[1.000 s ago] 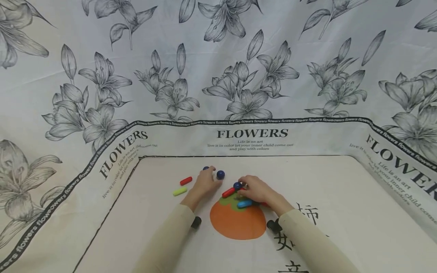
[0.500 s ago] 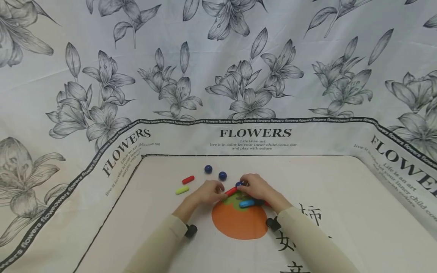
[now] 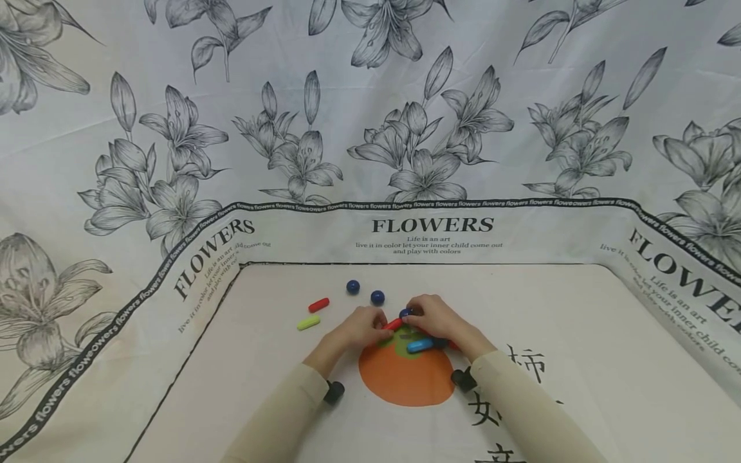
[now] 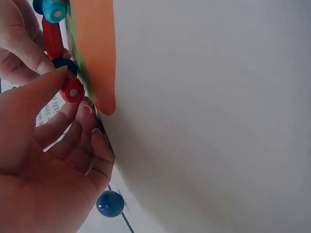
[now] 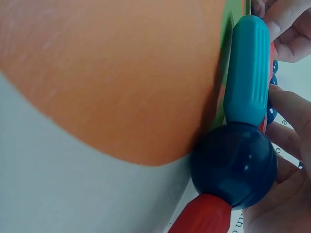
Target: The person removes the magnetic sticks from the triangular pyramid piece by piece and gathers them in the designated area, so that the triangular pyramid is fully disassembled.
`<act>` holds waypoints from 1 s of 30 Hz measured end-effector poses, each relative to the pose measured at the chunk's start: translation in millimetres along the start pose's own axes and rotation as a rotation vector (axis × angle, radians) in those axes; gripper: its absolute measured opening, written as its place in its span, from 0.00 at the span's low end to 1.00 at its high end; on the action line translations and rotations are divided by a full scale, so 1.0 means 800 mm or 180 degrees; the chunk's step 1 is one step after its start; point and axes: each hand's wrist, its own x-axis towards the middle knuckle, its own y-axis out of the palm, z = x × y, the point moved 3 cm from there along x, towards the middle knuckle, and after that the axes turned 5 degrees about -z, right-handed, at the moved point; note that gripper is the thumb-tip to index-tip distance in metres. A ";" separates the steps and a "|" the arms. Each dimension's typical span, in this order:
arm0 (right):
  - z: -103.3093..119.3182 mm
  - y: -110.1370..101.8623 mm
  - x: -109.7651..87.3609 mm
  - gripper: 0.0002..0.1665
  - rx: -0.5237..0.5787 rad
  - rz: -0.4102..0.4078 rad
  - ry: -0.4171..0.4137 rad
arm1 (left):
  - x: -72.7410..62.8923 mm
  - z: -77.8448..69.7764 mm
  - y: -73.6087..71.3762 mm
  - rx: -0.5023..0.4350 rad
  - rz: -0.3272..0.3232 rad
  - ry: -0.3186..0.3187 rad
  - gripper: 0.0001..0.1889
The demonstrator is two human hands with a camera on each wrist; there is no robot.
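Note:
In the head view my left hand (image 3: 362,326) pinches a red magnetic rod (image 3: 393,325) between thumb and finger. The rod's far end meets a dark blue ball (image 3: 405,314), which my right hand (image 3: 437,318) grips. Seen from the left wrist, the rod's tip (image 4: 73,92) shows a pale dot, and the ball (image 4: 67,64) sits behind it, partly hidden by fingers. A teal-blue rod (image 5: 248,73) touches another dark blue ball (image 5: 233,165), and a further red rod (image 5: 204,218) joins that ball in the right wrist view.
Two loose dark blue balls (image 3: 353,287) lie behind the left hand. Farther left are a loose red rod (image 3: 319,305) and a yellow-green rod (image 3: 309,322). The cloth (image 3: 278,386) carries a printed orange persimmon (image 3: 405,382) beneath the work.
My left hand has come away from the loose balls, moving right and nearer to me, and now pinches the red rod. The right hand stays at its ball.

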 end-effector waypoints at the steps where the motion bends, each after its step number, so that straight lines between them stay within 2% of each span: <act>1: 0.000 0.000 0.000 0.14 0.0002 0.0003 -0.0008 | 0.000 0.000 0.000 -0.0007 0.0000 -0.0004 0.11; 18: 0.000 0.003 0.003 0.12 -0.0069 -0.0003 -0.0061 | -0.002 -0.006 -0.001 0.0076 0.0052 -0.0036 0.10; 27: -0.003 0.004 0.002 0.14 -0.0117 0.0029 -0.0013 | -0.007 -0.008 0.000 0.0215 0.0222 0.0221 0.08; 30: -0.005 0.003 0.002 0.14 -0.0117 0.0026 0.0001 | -0.010 -0.010 0.000 0.0200 0.0240 0.0223 0.08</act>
